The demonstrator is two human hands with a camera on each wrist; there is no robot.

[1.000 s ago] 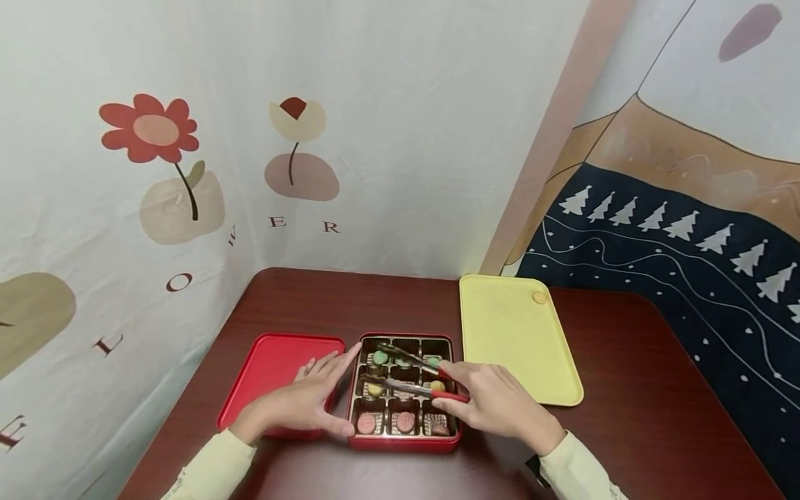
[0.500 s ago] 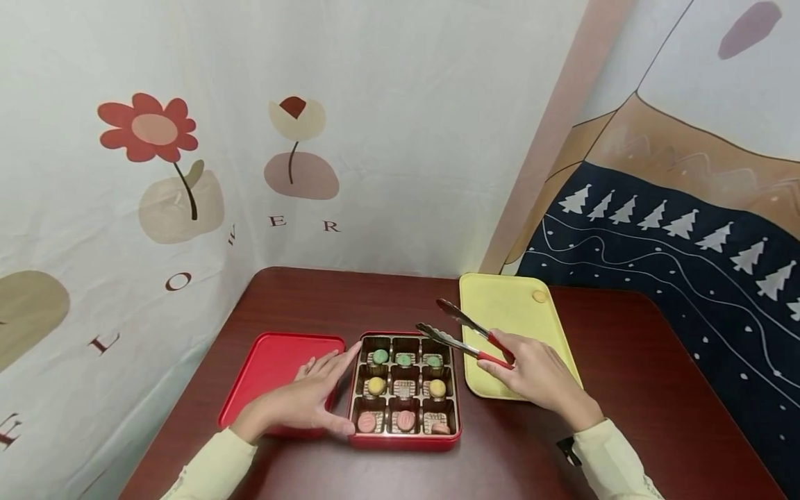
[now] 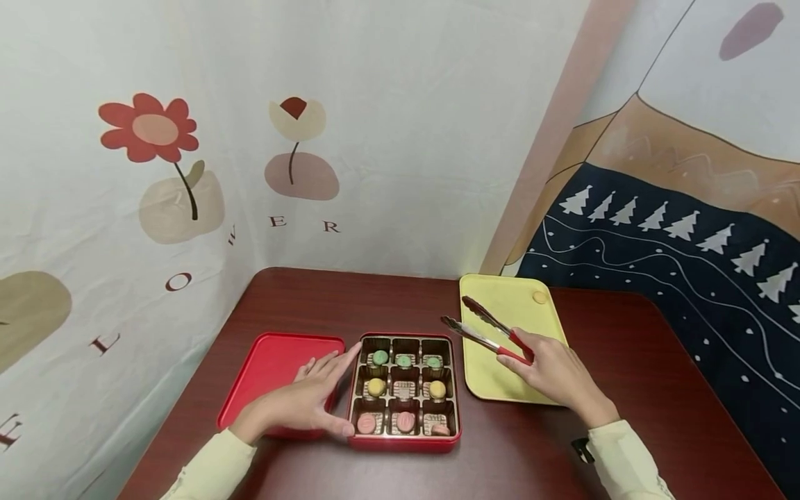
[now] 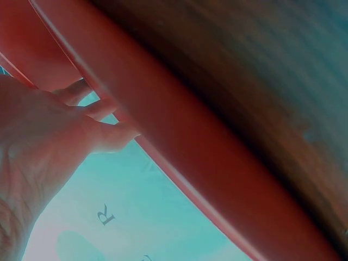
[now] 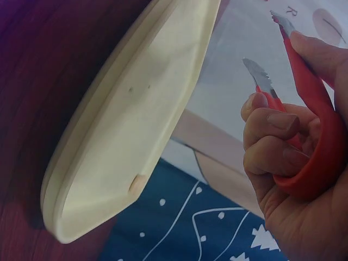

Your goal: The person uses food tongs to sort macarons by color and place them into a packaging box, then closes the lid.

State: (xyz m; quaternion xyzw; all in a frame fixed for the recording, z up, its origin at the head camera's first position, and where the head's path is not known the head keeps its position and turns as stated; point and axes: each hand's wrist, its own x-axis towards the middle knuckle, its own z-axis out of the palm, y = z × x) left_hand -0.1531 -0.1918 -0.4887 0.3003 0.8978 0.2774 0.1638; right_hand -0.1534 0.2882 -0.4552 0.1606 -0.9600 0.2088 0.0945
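Note:
A red box [image 3: 403, 445] with a divided insert stands in the middle of the head view. Green macarons [image 3: 380, 357] sit in its far row, yellow macarons [image 3: 376, 387] in the two outer middle cells and pink macarons [image 3: 405, 421] in the near row; the near right one stands on edge. My left hand [image 3: 306, 403] rests along the box's left side, fingers extended, thumb at the near corner. My right hand [image 3: 559, 371] grips red-handled tongs [image 3: 478, 337] over the yellow tray [image 3: 500, 292]. The tong arms are spread, with nothing between their tips.
A red lid [image 3: 275, 368] lies left of the box, partly under my left hand. One small yellowish macaron [image 3: 539, 297] lies in the tray's far right corner. A printed curtain [image 3: 400, 139] hangs behind the brown table [image 3: 350, 298].
My right hand has carried the spread tongs from above the box rightward to above the yellow tray. My left hand stays at the box's side.

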